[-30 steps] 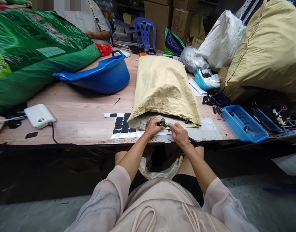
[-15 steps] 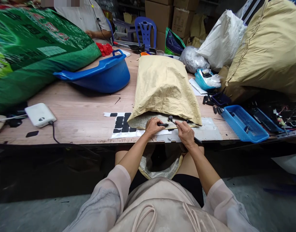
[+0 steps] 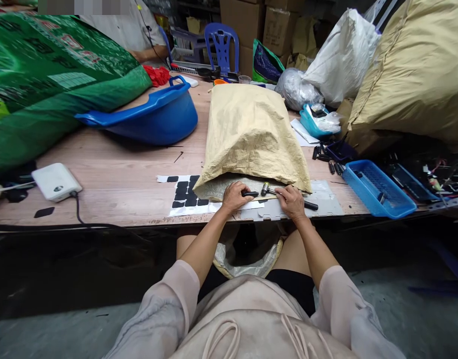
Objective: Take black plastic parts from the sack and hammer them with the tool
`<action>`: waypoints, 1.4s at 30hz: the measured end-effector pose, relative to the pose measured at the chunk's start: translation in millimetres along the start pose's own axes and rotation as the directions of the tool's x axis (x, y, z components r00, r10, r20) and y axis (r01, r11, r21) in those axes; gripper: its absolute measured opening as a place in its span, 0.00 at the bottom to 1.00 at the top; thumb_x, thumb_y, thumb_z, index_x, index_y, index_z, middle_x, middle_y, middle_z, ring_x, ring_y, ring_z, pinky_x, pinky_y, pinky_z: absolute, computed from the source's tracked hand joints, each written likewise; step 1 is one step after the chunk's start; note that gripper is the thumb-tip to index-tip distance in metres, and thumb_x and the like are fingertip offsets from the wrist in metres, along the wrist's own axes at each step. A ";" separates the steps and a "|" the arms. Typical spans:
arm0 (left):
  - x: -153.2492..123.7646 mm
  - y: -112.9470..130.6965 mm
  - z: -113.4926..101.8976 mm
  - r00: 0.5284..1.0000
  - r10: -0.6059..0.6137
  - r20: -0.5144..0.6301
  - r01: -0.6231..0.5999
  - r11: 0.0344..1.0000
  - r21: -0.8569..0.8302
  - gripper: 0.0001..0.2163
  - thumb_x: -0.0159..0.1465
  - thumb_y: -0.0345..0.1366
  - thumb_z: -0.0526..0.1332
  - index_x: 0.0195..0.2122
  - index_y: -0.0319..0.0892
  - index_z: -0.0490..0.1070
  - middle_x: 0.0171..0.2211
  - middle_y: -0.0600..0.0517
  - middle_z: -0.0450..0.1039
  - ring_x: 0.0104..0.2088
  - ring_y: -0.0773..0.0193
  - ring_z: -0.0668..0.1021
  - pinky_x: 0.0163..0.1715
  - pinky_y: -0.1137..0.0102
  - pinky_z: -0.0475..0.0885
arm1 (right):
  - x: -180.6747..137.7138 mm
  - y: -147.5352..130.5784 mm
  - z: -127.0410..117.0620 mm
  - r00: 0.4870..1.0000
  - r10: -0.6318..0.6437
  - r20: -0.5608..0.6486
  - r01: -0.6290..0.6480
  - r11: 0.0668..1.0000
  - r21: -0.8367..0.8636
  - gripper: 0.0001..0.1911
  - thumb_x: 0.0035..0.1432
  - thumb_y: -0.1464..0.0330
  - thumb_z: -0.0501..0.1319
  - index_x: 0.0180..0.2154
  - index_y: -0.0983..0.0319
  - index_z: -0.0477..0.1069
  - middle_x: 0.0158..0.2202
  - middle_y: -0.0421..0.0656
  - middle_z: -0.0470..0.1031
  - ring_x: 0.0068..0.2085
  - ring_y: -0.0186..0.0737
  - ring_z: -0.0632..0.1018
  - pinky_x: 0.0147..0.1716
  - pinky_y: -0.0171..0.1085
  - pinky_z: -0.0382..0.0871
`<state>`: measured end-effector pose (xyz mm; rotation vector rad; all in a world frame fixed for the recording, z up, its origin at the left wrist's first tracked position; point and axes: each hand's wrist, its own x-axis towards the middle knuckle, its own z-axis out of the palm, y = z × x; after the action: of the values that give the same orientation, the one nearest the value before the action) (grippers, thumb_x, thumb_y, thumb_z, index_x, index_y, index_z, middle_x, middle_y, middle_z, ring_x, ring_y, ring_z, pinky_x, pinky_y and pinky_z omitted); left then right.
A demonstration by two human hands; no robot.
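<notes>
My left hand (image 3: pixel 234 197) is closed on a small black rod-shaped part (image 3: pixel 250 193) that pokes out to the right of the fingers, at the mouth of a tan woven sack (image 3: pixel 251 129). My right hand (image 3: pixel 291 201) grips a small hammer (image 3: pixel 265 189) by its handle; the metal head lies low over the table, a short way right of the black part, and the black handle end (image 3: pixel 311 205) sticks out past my wrist. Both hands rest near the table's front edge. A white sheet of black adhesive pads (image 3: pixel 187 194) lies just left of my left hand.
A blue basin (image 3: pixel 157 117) and a big green sack (image 3: pixel 45 80) fill the left. A white box with a cable (image 3: pixel 56 181) sits front left. Blue trays (image 3: pixel 374 189) and small black parts lie at right under large sacks. Another person (image 3: pixel 139 30) sits at the far side.
My right hand has drawn the hammer away to the right from the black part and lowered it towards the table. My left hand has stayed in place holding the part.
</notes>
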<state>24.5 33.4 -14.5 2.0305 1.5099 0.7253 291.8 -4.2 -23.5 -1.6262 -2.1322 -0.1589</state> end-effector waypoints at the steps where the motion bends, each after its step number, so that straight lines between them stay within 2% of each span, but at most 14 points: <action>1: 0.1 -0.7 0.1 1.000 0.001 -0.001 -0.001 1.000 0.001 0.06 0.55 0.37 0.72 0.34 0.46 0.80 0.36 0.52 0.77 0.42 0.56 0.77 0.45 0.64 0.71 | 0.0 -1.1 0.0 1.000 0.011 0.009 -0.012 1.000 0.007 0.14 0.72 0.64 0.58 0.50 0.54 0.82 0.39 0.45 0.75 0.44 0.45 0.72 0.47 0.41 0.64; 8: -7.8 3.2 -6.5 0.998 0.060 -0.003 -0.060 0.998 -0.005 0.06 0.58 0.38 0.72 0.35 0.45 0.79 0.37 0.51 0.78 0.43 0.56 0.76 0.48 0.63 0.70 | 1.6 -4.8 -1.7 0.995 0.074 0.069 -0.076 0.997 0.025 0.14 0.70 0.63 0.59 0.50 0.55 0.82 0.42 0.47 0.76 0.46 0.47 0.72 0.49 0.42 0.64; 11: -39.7 13.3 -5.9 0.985 0.173 -0.002 -0.173 0.982 -0.078 0.07 0.63 0.40 0.69 0.39 0.44 0.79 0.39 0.49 0.79 0.43 0.57 0.77 0.48 0.63 0.70 | 1.4 -5.6 -1.9 0.994 0.081 0.072 -0.083 0.996 0.025 0.14 0.70 0.63 0.59 0.50 0.55 0.82 0.42 0.47 0.76 0.46 0.47 0.71 0.50 0.42 0.64; 14: -85.2 23.9 6.0 0.948 0.290 0.132 -0.272 0.952 -0.140 0.09 0.69 0.43 0.64 0.44 0.45 0.79 0.40 0.48 0.81 0.41 0.58 0.78 0.47 0.63 0.70 | 1.5 -6.4 -2.4 0.995 0.079 0.067 -0.080 0.997 0.017 0.14 0.70 0.63 0.59 0.49 0.55 0.82 0.42 0.47 0.76 0.46 0.48 0.71 0.50 0.42 0.64; 16: -110.1 28.6 18.4 0.913 0.327 0.244 -0.322 0.945 -0.059 0.08 0.69 0.43 0.64 0.42 0.46 0.79 0.38 0.48 0.81 0.40 0.56 0.79 0.49 0.60 0.68 | 1.8 -6.7 -2.6 0.994 0.078 0.071 -0.079 0.997 0.010 0.13 0.70 0.63 0.59 0.49 0.55 0.82 0.42 0.47 0.75 0.46 0.48 0.71 0.49 0.42 0.63; 18: -124.2 30.7 30.5 0.893 0.329 0.306 -0.367 0.927 0.074 0.07 0.68 0.42 0.65 0.39 0.45 0.79 0.35 0.47 0.81 0.41 0.54 0.78 0.52 0.57 0.66 | 2.1 -6.8 -2.5 0.994 0.081 0.075 -0.082 0.997 0.006 0.13 0.70 0.63 0.60 0.49 0.56 0.82 0.41 0.47 0.75 0.46 0.48 0.71 0.49 0.42 0.63; 23: -126.0 29.2 48.2 0.883 0.334 0.329 -0.418 0.878 0.232 0.08 0.70 0.39 0.61 0.38 0.43 0.77 0.37 0.43 0.79 0.41 0.52 0.78 0.51 0.55 0.65 | 2.4 -6.6 -1.2 0.995 0.081 0.064 -0.082 0.997 0.014 0.13 0.70 0.64 0.60 0.49 0.56 0.82 0.42 0.47 0.75 0.46 0.48 0.71 0.49 0.42 0.63; 26: -129.2 26.5 55.5 0.888 0.283 0.362 -0.390 0.881 0.269 0.09 0.71 0.37 0.57 0.38 0.42 0.77 0.37 0.42 0.79 0.40 0.51 0.79 0.46 0.57 0.66 | 2.5 -6.7 -0.9 0.994 0.087 0.067 -0.089 0.996 0.024 0.13 0.69 0.64 0.60 0.49 0.56 0.82 0.41 0.47 0.75 0.46 0.48 0.71 0.50 0.42 0.63; 29: -138.4 20.3 66.6 0.892 0.174 0.417 -0.312 0.905 0.290 0.10 0.72 0.39 0.57 0.41 0.42 0.77 0.41 0.41 0.81 0.43 0.50 0.81 0.45 0.58 0.68 | 2.6 -6.9 -0.6 0.993 0.100 0.070 -0.102 0.994 0.029 0.13 0.69 0.64 0.60 0.49 0.56 0.82 0.42 0.47 0.75 0.47 0.48 0.71 0.50 0.42 0.64; 32: -144.6 9.1 77.9 0.896 -0.073 0.439 -0.090 0.936 0.341 0.11 0.72 0.42 0.57 0.45 0.44 0.78 0.43 0.41 0.82 0.45 0.48 0.83 0.44 0.60 0.71 | 2.6 -6.8 0.0 0.993 0.098 0.062 -0.100 0.994 0.037 0.14 0.69 0.64 0.60 0.49 0.56 0.82 0.42 0.47 0.76 0.46 0.48 0.71 0.49 0.43 0.64; 34: -145.2 1.9 81.1 0.868 -0.251 0.428 0.076 0.919 0.386 0.12 0.72 0.42 0.58 0.49 0.46 0.78 0.45 0.41 0.83 0.48 0.48 0.84 0.43 0.62 0.73 | 2.6 -6.9 0.0 0.994 0.093 0.054 -0.095 0.995 0.040 0.13 0.69 0.64 0.60 0.48 0.55 0.82 0.42 0.47 0.75 0.46 0.48 0.71 0.49 0.43 0.64; 36: -143.8 -1.2 78.0 0.842 -0.334 0.424 0.158 0.904 0.398 0.14 0.70 0.41 0.59 0.53 0.46 0.78 0.47 0.41 0.84 0.50 0.47 0.84 0.44 0.62 0.74 | 2.6 -7.4 -0.4 0.994 0.092 0.049 -0.094 0.995 0.034 0.13 0.69 0.64 0.60 0.48 0.55 0.82 0.41 0.47 0.75 0.46 0.48 0.71 0.49 0.43 0.64; 39: -136.7 6.2 60.1 0.837 -0.239 0.492 0.109 0.954 0.278 0.15 0.66 0.40 0.64 0.53 0.47 0.79 0.46 0.44 0.85 0.48 0.49 0.84 0.44 0.63 0.74 | 2.6 -8.2 -1.3 0.994 0.091 0.053 -0.092 0.995 0.023 0.13 0.69 0.64 0.60 0.48 0.55 0.82 0.41 0.47 0.75 0.46 0.47 0.71 0.50 0.42 0.64; 42: -115.4 21.7 29.7 0.869 -0.068 0.489 0.060 0.998 0.033 0.10 0.65 0.41 0.64 0.44 0.48 0.82 0.36 0.51 0.85 0.38 0.55 0.84 0.37 0.67 0.73 | 2.3 -8.8 -1.6 0.995 0.086 0.053 -0.087 0.996 0.024 0.13 0.69 0.64 0.60 0.48 0.55 0.82 0.41 0.47 0.75 0.46 0.48 0.72 0.50 0.42 0.64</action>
<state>31.9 -85.6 -35.3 1.9675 1.2721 0.1421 283.6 -5.3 -19.5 -1.7216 -2.0887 -0.0618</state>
